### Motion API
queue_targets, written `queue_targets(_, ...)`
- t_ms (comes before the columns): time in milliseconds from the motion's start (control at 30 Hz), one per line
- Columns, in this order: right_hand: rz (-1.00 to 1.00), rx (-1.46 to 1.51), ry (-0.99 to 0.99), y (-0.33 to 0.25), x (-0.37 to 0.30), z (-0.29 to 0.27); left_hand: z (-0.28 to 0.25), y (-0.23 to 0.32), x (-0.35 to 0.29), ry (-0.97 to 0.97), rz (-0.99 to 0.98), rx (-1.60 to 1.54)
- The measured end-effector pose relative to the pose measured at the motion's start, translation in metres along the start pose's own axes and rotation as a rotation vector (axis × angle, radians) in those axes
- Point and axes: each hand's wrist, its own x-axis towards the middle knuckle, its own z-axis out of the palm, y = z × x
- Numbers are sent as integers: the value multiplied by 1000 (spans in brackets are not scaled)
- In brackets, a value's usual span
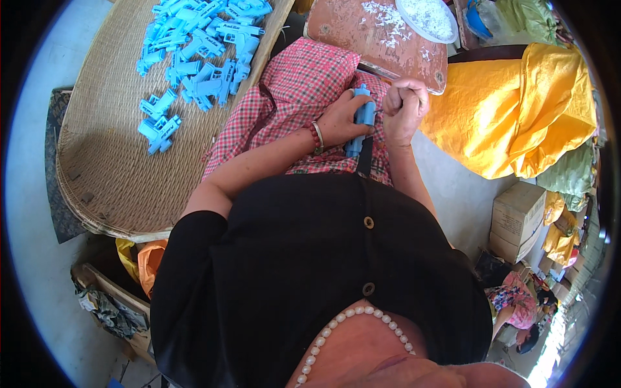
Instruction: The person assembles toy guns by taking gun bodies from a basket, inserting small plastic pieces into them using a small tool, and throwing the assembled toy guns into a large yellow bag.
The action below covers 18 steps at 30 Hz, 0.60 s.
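Note:
Over my lap, my left hand [337, 120] is wrapped round a light-blue plastic toy gun [365, 114], which stands lengthwise with its ends showing above and below my fingers. Close against its right side is my right hand [405, 108], fingers curled into a fist. A thin dark line shows between that fist and the toy; what the fist grips is mostly hidden. Beneath both hands lies a pink checked cloth [304, 74] spread over my lap. More light-blue toy guns [200, 45] are heaped at the far end of the woven tray [129, 187] on my left.
Ahead stands a worn reddish-brown board [336, 29] with small white pieces [388, 22] scattered on it and a white bowl [427, 19] of more. Yellow sacking [491, 116] spreads to the right, above cardboard boxes [517, 220]. Another person [514, 301] is at the lower right.

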Motion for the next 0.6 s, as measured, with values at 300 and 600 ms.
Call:
queue_targets(300,40,-765,-210,-22,4,-18,-44,17,-13,165,277,79)
queue_targets(600,240,-972,-209,-32,-21,-66,-195,-161,-42,279,-265,869)
